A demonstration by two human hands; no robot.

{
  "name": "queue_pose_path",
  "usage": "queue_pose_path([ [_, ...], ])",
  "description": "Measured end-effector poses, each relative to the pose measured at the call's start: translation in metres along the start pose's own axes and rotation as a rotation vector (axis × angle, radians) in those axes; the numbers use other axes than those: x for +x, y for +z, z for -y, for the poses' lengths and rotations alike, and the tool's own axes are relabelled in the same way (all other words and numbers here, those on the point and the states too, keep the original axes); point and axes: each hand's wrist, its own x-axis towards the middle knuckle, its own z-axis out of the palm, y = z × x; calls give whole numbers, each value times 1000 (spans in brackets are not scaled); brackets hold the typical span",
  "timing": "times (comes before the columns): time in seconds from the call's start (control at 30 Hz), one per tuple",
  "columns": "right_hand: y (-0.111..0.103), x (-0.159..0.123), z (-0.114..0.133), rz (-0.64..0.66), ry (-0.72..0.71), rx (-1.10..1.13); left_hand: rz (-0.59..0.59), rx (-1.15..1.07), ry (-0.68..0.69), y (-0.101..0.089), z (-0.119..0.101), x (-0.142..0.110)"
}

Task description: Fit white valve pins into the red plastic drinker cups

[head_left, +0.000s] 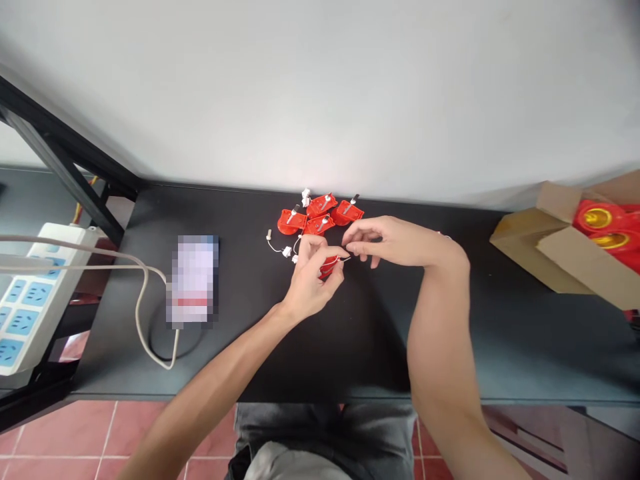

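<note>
Holding red part (329, 266) in left hand (316, 275), right hand (387, 241) with unclear grip, red pieces (317, 225) beyond, carton (525, 243) rightward

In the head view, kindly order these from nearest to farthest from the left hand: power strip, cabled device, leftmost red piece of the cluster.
From the left hand:
1. Leftmost red piece: just beyond it.
2. Cabled device: left of the hand.
3. Power strip: at the view's left edge.

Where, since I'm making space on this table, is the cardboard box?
In the head view, the cardboard box is toward the right end of the black table, to the right of the right hand, with red-and-gold things showing inside it.
</note>
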Motion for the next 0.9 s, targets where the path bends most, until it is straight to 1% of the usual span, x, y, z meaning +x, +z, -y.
queue_pose_path([
  [0.07,0,1,0,-23,10,-40,1,-7,16,0,0,0],
  [0.13,1,3,-2,-12,6,-51,3,-4,29,0,-1,1],
  [0.3,3,12,-7,105,-54,-16,-13,20,37,0,-1,2],
  [0.4,2,14,-10,132,-74,-3,-10,36,15,0,0,2],
  [0.6,1,13,-13,147,-89,65,-14,41,4,1,1,1],
  [0.9,0,11,-12,121,-70,40,-6,40,-8,1,2,0],
])
